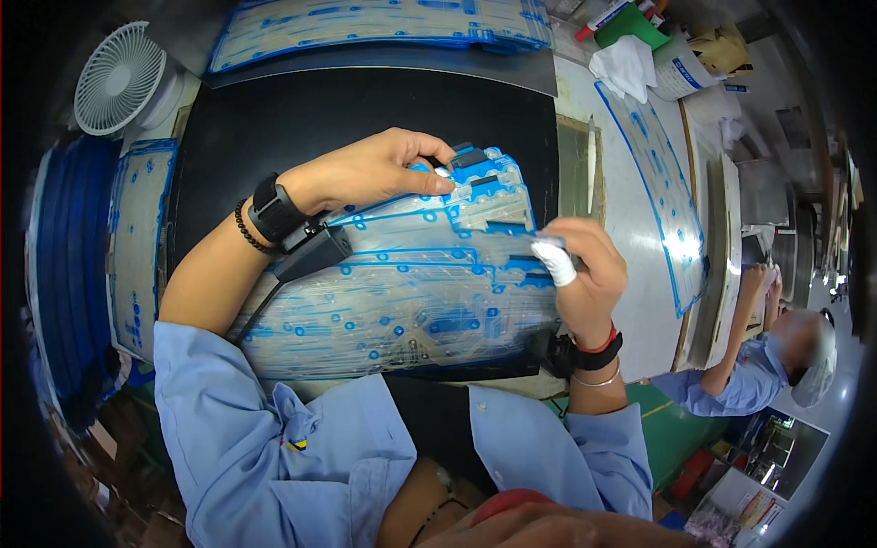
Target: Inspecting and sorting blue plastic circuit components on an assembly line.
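In front of me lies a clear plastic sheet [384,301] with blue edges, blue-ringed holes and blue marks; further layers seem to lie beneath it. My left hand [393,169] reaches over its far part, thumb and index finger closed on the stepped far edge beside a small dark block [470,159]. At the sheet's right side is my right hand [589,265], its fingers curled and pinched together, with a white cover on the thumb. A blurred translucent bit shows at its fingertips; I cannot tell whether it is a separate piece or part of the sheet.
A black mat [274,119] lies under the work. More blue-edged sheets [384,27] lie at the far side, with another sheet [658,192] at right. A white fan [121,78] stands far left, above a dark blue stack [78,274]. A co-worker [763,352] is at right.
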Action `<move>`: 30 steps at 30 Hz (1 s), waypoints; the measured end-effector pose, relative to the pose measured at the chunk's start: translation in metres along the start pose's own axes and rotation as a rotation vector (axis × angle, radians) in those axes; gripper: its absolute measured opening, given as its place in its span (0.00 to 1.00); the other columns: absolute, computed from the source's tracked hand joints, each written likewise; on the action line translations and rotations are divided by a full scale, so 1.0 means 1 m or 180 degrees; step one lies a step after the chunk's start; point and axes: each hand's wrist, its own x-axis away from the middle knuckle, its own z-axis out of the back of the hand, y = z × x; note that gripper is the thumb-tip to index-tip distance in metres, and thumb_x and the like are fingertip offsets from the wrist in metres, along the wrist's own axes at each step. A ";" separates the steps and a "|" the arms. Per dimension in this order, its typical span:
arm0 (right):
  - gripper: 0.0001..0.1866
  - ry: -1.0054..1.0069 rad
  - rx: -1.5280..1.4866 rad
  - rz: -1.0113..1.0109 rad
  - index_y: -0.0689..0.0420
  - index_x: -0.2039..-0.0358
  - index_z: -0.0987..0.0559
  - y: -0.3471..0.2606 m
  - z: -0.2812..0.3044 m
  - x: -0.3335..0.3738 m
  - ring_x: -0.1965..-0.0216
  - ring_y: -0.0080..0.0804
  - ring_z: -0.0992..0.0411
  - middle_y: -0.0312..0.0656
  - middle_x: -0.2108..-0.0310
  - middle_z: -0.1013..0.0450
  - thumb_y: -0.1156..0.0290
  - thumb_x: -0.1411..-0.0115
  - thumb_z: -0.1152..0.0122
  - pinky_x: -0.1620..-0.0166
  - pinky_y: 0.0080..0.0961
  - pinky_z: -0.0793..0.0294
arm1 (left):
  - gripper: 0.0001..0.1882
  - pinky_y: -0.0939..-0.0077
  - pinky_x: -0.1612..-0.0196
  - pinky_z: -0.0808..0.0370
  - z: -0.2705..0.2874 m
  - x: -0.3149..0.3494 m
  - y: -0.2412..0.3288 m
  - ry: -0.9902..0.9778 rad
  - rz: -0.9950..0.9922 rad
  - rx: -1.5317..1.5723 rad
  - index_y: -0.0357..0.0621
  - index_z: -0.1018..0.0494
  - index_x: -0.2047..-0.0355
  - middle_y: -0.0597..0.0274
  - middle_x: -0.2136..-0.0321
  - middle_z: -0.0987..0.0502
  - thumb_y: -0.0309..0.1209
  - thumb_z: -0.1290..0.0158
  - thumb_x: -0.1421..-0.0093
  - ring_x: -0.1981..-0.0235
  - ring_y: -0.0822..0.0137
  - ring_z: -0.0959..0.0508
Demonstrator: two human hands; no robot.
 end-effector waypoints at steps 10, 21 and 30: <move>0.06 0.1302 0.0306 0.0484 0.59 0.69 0.21 -0.006 0.045 0.004 0.71 0.26 0.28 0.39 0.72 0.25 0.73 0.47 0.36 0.68 0.20 0.29 | 0.20 0.85 0.58 0.26 0.002 0.012 0.010 -0.0054 0.0100 -0.0030 0.40 0.27 0.54 0.62 0.64 0.21 0.31 0.38 0.46 0.65 0.75 0.22; 0.12 0.3228 0.1042 -0.1183 0.63 0.62 0.23 0.060 0.225 0.085 0.68 0.19 0.30 0.35 0.68 0.26 0.66 0.36 0.44 0.65 0.15 0.29 | 0.16 0.83 0.55 0.28 -0.001 0.012 0.009 -0.0190 -0.0033 0.0176 0.42 0.26 0.57 0.65 0.63 0.22 0.29 0.38 0.46 0.64 0.76 0.23; 0.11 0.2979 0.2474 -0.1293 0.65 0.59 0.24 0.094 0.209 0.100 0.65 0.32 0.25 0.44 0.63 0.24 0.76 0.43 0.44 0.64 0.25 0.26 | 0.16 0.85 0.57 0.29 -0.002 0.012 0.010 -0.0072 -0.0174 -0.0292 0.44 0.25 0.58 0.66 0.65 0.22 0.33 0.38 0.46 0.64 0.77 0.24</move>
